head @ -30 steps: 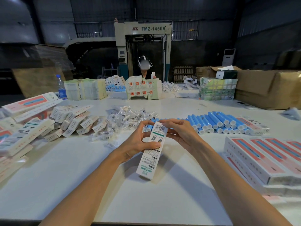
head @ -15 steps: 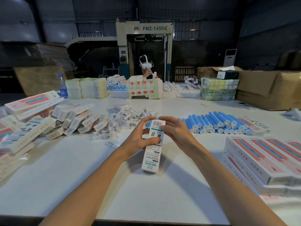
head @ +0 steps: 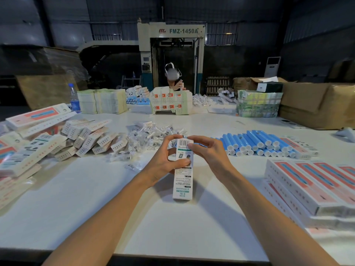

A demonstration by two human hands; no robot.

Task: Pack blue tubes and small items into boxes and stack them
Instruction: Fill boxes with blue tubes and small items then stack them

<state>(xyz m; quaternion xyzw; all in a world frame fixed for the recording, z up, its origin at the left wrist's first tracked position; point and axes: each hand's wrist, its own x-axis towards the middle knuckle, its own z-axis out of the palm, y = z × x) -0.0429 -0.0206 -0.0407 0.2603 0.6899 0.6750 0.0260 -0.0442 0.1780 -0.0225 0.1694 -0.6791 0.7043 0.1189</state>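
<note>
The white box (head: 182, 181) held between the two hands no longer slants with its near end swung toward the left forearm. It now lies almost straight, barcode end away from the viewer, printed end pointing back between the forearms. The left hand (head: 165, 164) has slid its thumb (head: 186, 161) further across the box's face, toward the right hand. The right hand (head: 209, 154), earlier curled beside the far end, now sets a fingertip on the face just under the barcode. Beyond both hands, the person (head: 173, 82) across the desk (head: 96, 198) has raised a hand holding a thin, small item.
</note>
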